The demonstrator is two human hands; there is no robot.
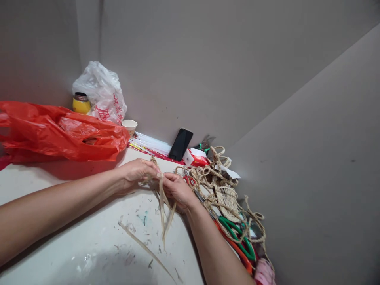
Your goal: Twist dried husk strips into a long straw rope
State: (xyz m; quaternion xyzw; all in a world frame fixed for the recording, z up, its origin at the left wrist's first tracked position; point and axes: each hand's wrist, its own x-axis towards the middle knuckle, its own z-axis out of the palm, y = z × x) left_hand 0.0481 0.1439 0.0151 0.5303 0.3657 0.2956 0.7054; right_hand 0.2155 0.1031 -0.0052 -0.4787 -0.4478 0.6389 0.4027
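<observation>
My left hand (pixel 140 172) and my right hand (pixel 178 190) meet above the white table (pixel 103 225). Both pinch pale, flat fiber strips (pixel 162 211), whose loose ends hang down between the hands. A short braided piece (pixel 153 160) sticks up behind my left fingertips. One separate long strip (pixel 147 249) lies on the table in front of the hands. Just right of my right hand is a heap of braided rope (pixel 227 202).
Green-handled scissors (pixel 237 233) and an orange handle (pixel 236 249) lie at the right edge. Behind are a phone (pixel 181 144), a paper cup (pixel 130 126), a red bag (pixel 62 134), a white bag (pixel 102 89) and a yellow jar (pixel 81 105).
</observation>
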